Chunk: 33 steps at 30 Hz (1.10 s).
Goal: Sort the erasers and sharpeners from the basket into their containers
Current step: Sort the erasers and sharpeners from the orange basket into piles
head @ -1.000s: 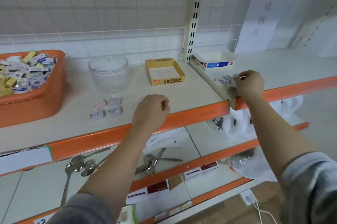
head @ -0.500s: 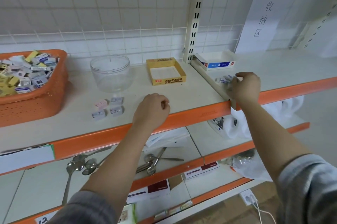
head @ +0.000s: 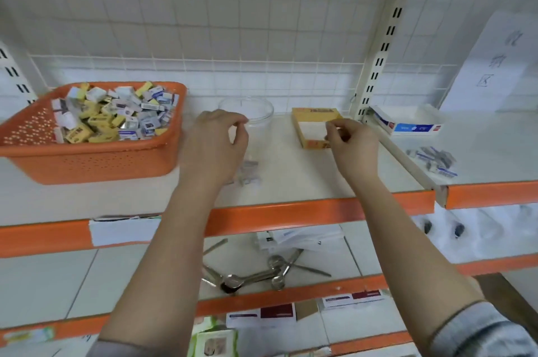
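White shelf (head: 291, 182) w/ orange front edge fills the view, wire-grid wall behind. Orange basket (head: 96, 164) at 9 o'clock, sitting on the shelf, heaped w/ small boxed erasers and sharpeners (head: 116, 115) in yellow, white and blue wrappers. Both forearms reach up from 6 o'clock. Left hand (head: 215, 147) hovers near centre, just right of the basket, fingers loosely curled, thumb and forefinger tips close together; can't tell if anything is pinched between them. Right hand (head: 352, 147) at approx 2 o'clock of centre, raised over the front edge of the yellow tray (head: 314, 115), fingers curled, thumb and forefinger tips meeting; whether they hold sth is too blurred to tell. Clear round tub (head: 256, 109) at 12 o'clock, behind the left hand, partly hidden by it. Yellow tray sits just right of the tub, white inside. White-and-blue box (head: 407, 124) at 2 o'clock on the neighbouring shelf section, beyond the upright post. Small pile of grey-blue packets (head: 433, 160) at 3 o'clock, in front of that box. A few small pale pieces (head: 247, 173) lie on the shelf under the left hand, mostly hidden. Lower shelf at 6 o'clock: metal spoons (head: 256, 275).
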Motion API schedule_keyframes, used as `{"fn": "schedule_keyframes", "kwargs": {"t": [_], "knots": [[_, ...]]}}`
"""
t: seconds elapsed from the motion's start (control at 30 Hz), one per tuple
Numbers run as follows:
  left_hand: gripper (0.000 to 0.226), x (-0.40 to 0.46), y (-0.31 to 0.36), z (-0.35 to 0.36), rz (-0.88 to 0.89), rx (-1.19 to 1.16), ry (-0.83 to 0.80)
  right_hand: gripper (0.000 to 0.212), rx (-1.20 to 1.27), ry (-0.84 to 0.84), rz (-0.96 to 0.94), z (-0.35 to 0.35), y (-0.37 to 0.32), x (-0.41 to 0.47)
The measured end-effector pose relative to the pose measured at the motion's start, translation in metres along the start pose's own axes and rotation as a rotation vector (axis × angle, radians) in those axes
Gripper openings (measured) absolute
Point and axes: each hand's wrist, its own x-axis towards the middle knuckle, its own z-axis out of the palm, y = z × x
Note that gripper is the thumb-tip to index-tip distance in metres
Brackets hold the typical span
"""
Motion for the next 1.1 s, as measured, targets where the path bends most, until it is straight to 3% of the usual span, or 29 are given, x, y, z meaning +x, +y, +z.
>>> {"fn": "schedule_keyframes", "kwargs": {"t": [0.17, 0.4, 0.6, 0.77, 0.87, 1.1], "knots": [[0.024, 0.021, -0.069, -0.069, -0.054, 0.076, 0.113, 0.017, 0.050, -0.075, -0.033, 0.069, -0.062, -0.017], [0.025, 0.042, -0.163, -0.146, -0.111, 0.159, -0.026, 0.019, 0.102, -0.167, -0.059, 0.164, -0.146, -0.035], [0.027, 0.048, -0.211, -0.165, -0.145, 0.189, -0.205, 0.025, -0.215, -0.311, -0.154, 0.201, -0.192, -0.007], [0.028, 0.051, -0.223, -0.164, -0.168, 0.153, -0.275, 0.017, -0.483, -0.597, -0.288, 0.226, -0.208, 0.011], [0.027, 0.053, -0.226, -0.165, -0.156, 0.143, -0.285, 0.023, -0.608, -0.725, -0.306, 0.238, -0.207, 0.014], [0.029, 0.071, -0.223, -0.164, -0.100, 0.229, -0.354, 0.023, -0.674, -0.701, -0.307, 0.241, -0.204, 0.014]]}}
